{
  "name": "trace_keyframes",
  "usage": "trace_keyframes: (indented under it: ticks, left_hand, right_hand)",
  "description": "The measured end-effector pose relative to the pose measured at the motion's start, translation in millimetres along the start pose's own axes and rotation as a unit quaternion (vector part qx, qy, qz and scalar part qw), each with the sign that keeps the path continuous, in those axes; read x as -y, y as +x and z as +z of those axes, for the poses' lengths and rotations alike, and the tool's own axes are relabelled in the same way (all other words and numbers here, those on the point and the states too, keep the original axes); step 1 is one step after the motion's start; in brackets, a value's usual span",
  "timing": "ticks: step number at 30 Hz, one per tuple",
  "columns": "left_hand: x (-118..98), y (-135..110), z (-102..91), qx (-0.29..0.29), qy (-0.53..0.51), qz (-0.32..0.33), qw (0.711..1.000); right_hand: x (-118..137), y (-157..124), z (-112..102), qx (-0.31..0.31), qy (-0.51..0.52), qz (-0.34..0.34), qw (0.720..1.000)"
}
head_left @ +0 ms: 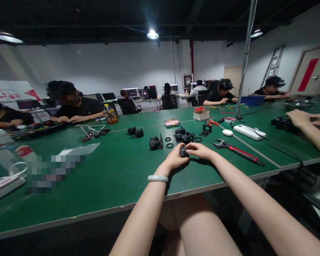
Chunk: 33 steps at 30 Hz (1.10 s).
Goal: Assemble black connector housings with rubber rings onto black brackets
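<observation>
Between my two hands is a small black plastic part (183, 152), just above the green table (117, 170). My left hand (175, 156) is closed around it from the left, a pale bangle on its wrist. From the right, the fingertips of my right hand (200, 150) pinch the same part. Close beyond my hands lie several black assemblies (184, 136), with another black assembly (154, 143) to the left. Black rings (170, 145) lie flat among them, and a black angled bracket (206, 131) stands behind my right hand. The part's finer details are too small to tell.
An adjustable wrench (240, 152) with a red-black handle lies right of my hands. Beyond it are a white power strip (249, 132), a white oval object (227, 132) and a metal pole (245, 60). A plastic bag (77, 151) lies left. A co-worker's hands (304, 119) are at far right.
</observation>
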<state>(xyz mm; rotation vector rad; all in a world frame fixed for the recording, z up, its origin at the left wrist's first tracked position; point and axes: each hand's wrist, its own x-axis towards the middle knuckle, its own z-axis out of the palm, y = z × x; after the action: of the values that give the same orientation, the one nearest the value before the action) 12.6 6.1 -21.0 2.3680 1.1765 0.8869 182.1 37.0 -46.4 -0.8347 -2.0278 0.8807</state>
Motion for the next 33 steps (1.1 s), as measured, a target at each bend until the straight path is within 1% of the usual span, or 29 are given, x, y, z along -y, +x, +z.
trace_keyframes:
  ticks: [7, 19, 22, 28, 33]
  left_hand:
    - [0, 0, 0.1, 0.001, -0.004, -0.01, 1.0]
    - [-2, 0, -0.5, -0.005, -0.039, -0.033, 0.999]
    - [-2, 0, -0.1, 0.002, -0.036, -0.026, 0.999]
    - [-5, 0, -0.9, 0.011, -0.03, -0.001, 1.0]
    - [-5, 1, -1.5, 0.007, -0.026, -0.006, 1.0]
  right_hand:
    - [2, 0, -1, -0.005, -0.02, 0.003, 1.0]
    - [-2, 2, 0, -0.01, -0.019, 0.013, 1.0]
    - [-1, 0, -1, -0.011, 0.0, 0.012, 1.0]
    - [7, -4, -3, 0.03, 0.079, -0.001, 0.996]
    - [7, -4, -3, 0.031, 0.092, -0.005, 0.995]
